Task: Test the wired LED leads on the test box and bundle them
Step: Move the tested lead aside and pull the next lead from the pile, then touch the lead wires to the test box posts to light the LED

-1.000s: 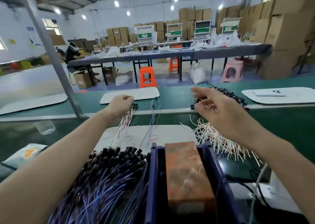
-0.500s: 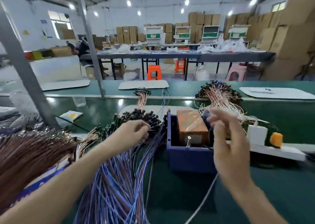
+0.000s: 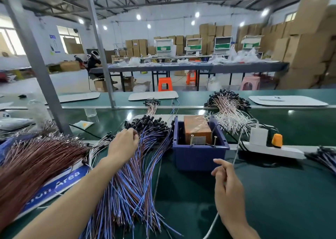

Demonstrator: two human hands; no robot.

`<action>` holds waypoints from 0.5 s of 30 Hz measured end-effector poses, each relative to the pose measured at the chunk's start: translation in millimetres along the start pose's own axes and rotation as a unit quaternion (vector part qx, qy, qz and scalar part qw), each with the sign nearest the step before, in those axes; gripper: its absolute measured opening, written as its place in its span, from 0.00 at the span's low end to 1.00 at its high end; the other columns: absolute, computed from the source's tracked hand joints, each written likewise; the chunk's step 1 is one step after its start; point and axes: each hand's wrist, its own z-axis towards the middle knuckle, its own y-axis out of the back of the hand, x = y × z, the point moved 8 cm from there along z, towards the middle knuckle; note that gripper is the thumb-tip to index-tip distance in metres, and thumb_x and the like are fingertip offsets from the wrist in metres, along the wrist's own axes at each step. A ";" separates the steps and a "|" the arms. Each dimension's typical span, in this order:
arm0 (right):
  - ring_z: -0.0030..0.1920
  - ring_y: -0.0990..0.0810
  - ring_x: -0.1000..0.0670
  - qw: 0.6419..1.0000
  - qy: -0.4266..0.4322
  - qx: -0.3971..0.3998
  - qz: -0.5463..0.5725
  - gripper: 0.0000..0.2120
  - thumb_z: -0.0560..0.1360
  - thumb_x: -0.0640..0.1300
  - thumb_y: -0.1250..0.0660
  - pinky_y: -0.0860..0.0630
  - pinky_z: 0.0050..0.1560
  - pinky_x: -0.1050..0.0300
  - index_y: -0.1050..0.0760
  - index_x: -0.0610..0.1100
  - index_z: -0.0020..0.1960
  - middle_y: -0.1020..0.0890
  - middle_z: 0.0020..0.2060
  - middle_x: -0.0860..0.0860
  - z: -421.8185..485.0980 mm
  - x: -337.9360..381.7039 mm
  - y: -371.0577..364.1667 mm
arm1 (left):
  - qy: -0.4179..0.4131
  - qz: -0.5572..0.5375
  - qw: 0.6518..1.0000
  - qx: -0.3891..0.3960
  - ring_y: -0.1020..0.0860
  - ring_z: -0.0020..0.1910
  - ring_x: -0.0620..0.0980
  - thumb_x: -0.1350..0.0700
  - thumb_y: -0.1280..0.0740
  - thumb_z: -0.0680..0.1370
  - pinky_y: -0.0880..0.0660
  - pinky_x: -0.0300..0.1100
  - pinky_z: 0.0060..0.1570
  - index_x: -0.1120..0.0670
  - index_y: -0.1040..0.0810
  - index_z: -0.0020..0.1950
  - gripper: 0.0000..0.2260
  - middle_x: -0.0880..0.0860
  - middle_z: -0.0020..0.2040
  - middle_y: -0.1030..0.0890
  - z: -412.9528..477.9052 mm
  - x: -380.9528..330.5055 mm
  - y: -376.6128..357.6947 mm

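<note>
On the leads (image 3: 138, 184), the left hand (image 3: 123, 144) curls, gripping some. The right hand (image 3: 227, 184) hovers half-curled before the box (image 3: 198, 157); hold unclear.

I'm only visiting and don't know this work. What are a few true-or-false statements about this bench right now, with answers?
1. The left hand is on the blue leads. True.
2. The blue bin is empty. False: an orange-brown box sits in it.
3. The white power strip lies to the right of the bin. True.
4. The right hand is inside the bin. False: it hovers in front of the bin, over the green mat.
</note>
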 end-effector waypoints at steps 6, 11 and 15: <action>0.38 0.22 0.52 0.997 -0.045 -0.048 0.051 0.18 0.83 0.44 0.45 0.29 0.35 0.65 0.31 0.70 0.54 0.21 0.45 0.62 2.8 -11.6 10.4 | 0.054 -0.024 0.998 0.021 0.21 0.51 0.58 0.55 0.43 0.85 0.24 0.52 0.51 0.57 0.27 0.71 0.16 0.60 0.60 0.21 36.3 10.7 -6.4; 0.38 0.22 0.55 0.990 -0.080 -0.071 0.087 0.16 0.84 0.41 0.44 0.28 0.34 0.68 0.28 0.63 0.54 0.20 0.42 0.62 7.7 -28.0 11.6 | 0.058 -0.001 0.997 0.049 0.20 0.53 0.64 0.53 0.43 0.85 0.23 0.59 0.56 0.52 0.32 0.76 0.19 0.63 0.66 0.26 55.7 9.8 -18.3; 0.36 0.23 0.54 0.982 -0.104 -0.095 0.127 0.17 0.84 0.40 0.44 0.28 0.33 0.68 0.25 0.61 0.53 0.19 0.39 0.57 9.6 -36.4 16.6 | 0.046 0.045 0.998 0.020 0.22 0.46 0.59 0.53 0.42 0.85 0.23 0.55 0.50 0.55 0.28 0.66 0.12 0.59 0.63 0.29 55.4 1.3 -21.7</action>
